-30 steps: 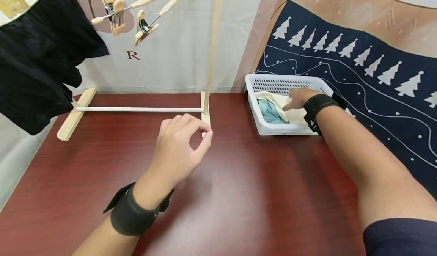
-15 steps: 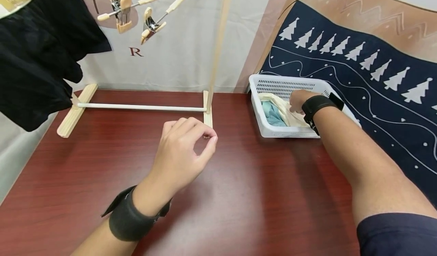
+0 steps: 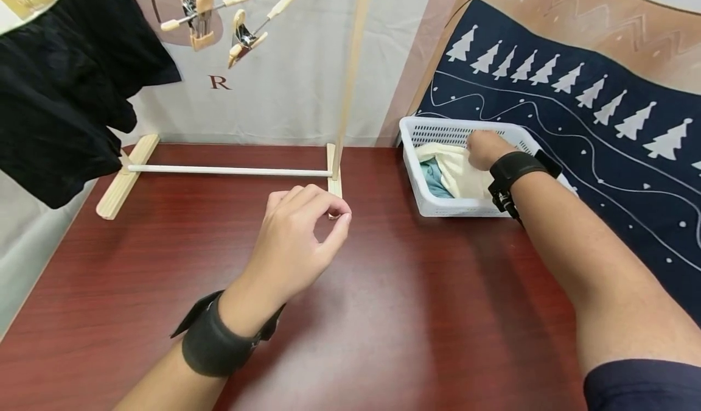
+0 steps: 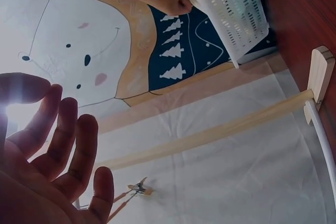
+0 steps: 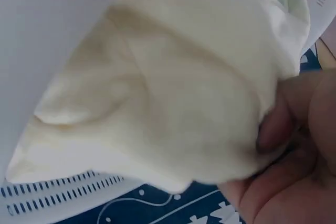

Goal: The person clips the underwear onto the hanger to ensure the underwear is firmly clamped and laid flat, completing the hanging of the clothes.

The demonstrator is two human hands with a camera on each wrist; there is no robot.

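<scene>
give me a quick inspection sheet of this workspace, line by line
surface: dark red wooden table, bare where visible
job's things: cream cloth bunched in white basket, blue cloth beside it
clutter: wooden rack at the back, clip hangers and black garment hanging from it
hands: right hand grips the cream cloth; left hand hovers over the table, fingers loosely curled, holding nothing
cables: nothing seen
surroundings: white sheet behind; navy tree-print blanket on the right

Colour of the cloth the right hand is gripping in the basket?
Cream, pale yellow-white. The right hand grips the cloth in the white basket; right wrist view shows it best.
</scene>
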